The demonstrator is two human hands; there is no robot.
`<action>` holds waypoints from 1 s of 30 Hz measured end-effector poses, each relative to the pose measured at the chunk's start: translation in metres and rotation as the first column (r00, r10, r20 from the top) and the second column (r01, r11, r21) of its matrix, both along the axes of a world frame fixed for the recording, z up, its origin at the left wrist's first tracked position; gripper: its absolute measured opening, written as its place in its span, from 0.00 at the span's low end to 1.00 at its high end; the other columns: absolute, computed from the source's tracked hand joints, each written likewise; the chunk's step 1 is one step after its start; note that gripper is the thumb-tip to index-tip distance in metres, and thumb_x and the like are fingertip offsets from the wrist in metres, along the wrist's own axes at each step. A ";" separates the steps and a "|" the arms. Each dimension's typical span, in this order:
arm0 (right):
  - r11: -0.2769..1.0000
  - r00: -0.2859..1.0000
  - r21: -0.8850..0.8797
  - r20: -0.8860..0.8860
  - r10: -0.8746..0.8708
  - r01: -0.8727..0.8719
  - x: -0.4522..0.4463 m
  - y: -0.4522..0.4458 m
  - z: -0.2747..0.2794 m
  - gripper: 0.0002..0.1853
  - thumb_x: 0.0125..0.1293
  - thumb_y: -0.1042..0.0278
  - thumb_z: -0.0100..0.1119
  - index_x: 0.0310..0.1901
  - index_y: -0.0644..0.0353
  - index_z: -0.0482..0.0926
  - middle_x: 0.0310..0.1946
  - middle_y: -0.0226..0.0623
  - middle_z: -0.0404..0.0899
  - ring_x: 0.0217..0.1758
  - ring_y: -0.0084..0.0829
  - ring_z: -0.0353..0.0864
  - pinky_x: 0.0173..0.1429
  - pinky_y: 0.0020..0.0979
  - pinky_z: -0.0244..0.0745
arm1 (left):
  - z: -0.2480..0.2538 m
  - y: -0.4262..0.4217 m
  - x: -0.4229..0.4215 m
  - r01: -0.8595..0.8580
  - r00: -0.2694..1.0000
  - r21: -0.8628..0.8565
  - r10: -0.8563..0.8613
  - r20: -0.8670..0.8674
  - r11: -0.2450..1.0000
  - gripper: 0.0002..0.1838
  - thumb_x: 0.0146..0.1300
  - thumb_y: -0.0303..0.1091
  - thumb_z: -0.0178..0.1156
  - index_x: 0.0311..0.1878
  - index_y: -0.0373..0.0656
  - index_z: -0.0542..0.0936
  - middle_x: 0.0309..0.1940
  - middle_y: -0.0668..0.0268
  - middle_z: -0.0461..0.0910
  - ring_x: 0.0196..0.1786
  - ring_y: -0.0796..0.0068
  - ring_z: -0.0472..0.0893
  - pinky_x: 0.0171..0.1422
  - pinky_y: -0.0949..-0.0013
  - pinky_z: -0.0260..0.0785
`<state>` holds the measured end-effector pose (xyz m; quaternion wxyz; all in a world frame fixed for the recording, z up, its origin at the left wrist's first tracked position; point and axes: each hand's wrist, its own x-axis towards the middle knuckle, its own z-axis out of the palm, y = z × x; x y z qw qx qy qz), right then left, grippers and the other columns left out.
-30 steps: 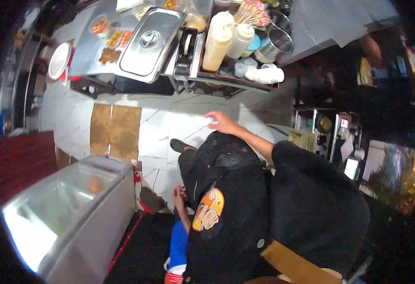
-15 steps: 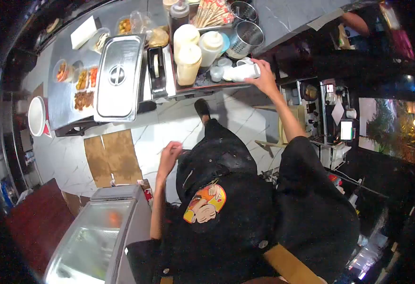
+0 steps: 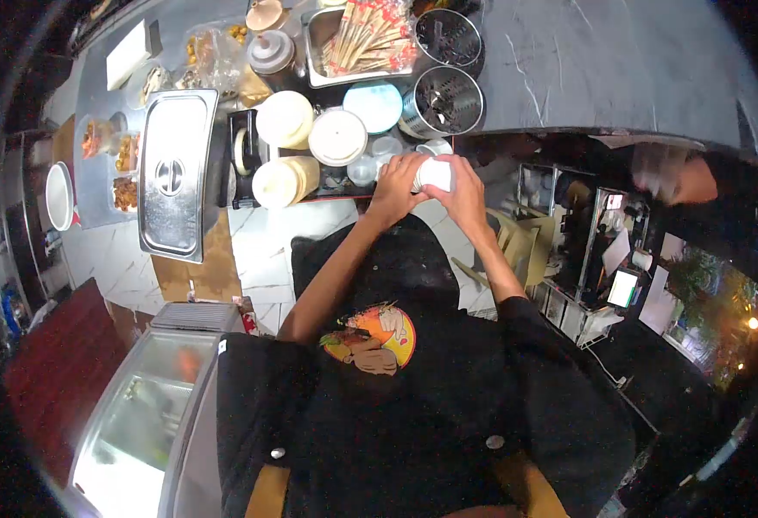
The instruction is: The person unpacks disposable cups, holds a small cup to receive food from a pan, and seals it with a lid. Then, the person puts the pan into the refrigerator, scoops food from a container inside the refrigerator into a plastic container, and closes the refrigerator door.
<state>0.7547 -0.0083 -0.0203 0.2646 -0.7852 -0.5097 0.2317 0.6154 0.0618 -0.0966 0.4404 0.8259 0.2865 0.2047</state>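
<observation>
Both hands meet at a white stack of small cups or lids [image 3: 435,175] at the counter's front edge. My left hand [image 3: 396,188] has its fingers wrapped round the stack's left side. On the other side, my right hand [image 3: 463,192] grips it from the right. Small clear cups [image 3: 364,170] stand just left of the stack. Squeeze bottles with pale sauce [image 3: 285,181] and a white-lidded container [image 3: 338,137] are further left. Behind the hands is a light-blue lid [image 3: 373,105].
A steel lid [image 3: 171,177] lies left of a black tape dispenser [image 3: 242,160]. Wrapped sticks fill a metal tray [image 3: 366,39], beside perforated metal cups [image 3: 442,102]. A glass-topped freezer [image 3: 141,406] stands at the lower left. Food containers [image 3: 126,155] sit at the counter's left.
My body has moved up to the counter. My left hand has risen from beside the body to the white stack, joining my right hand, which reached it half a second ago.
</observation>
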 end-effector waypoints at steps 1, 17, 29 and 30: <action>1.000 1.000 -0.028 -0.011 0.003 -0.004 0.003 0.002 0.002 0.28 0.46 0.66 0.75 0.51 0.59 0.75 0.43 0.45 0.77 0.48 0.47 0.79 0.50 0.40 0.75 | -0.001 0.002 0.001 -0.001 1.000 0.005 0.001 0.017 1.000 0.40 0.46 0.35 0.72 0.64 0.42 0.68 0.60 0.57 0.71 0.63 0.52 0.68 0.65 0.53 0.60; 0.902 0.909 0.366 -0.412 -0.064 0.230 0.014 -0.020 0.077 0.37 0.52 0.85 0.62 0.66 0.64 0.62 0.65 0.41 0.65 0.67 0.35 0.66 0.71 0.36 0.59 | 0.040 -0.003 -0.027 0.009 1.000 0.139 -0.012 0.017 0.990 0.44 0.47 0.46 0.72 0.65 0.38 0.67 0.63 0.52 0.69 0.63 0.51 0.70 0.67 0.51 0.62; 0.943 0.564 0.268 -0.756 0.334 -0.199 -0.297 -0.002 0.084 0.40 0.44 0.66 0.78 0.60 0.63 0.67 0.55 0.38 0.72 0.59 0.35 0.73 0.64 0.37 0.71 | 0.150 -0.037 -0.339 -0.091 0.776 -0.626 0.450 0.443 0.775 0.45 0.43 0.35 0.78 0.65 0.39 0.67 0.59 0.62 0.72 0.62 0.71 0.71 0.67 0.64 0.64; 0.928 0.547 0.286 -0.751 0.371 -0.237 -0.334 0.005 0.084 0.40 0.45 0.67 0.78 0.60 0.64 0.67 0.56 0.38 0.72 0.60 0.35 0.73 0.63 0.37 0.71 | 0.146 -0.048 -0.373 -0.192 0.748 -0.671 0.550 0.372 0.716 0.44 0.42 0.35 0.79 0.63 0.38 0.69 0.58 0.62 0.73 0.61 0.71 0.72 0.66 0.65 0.64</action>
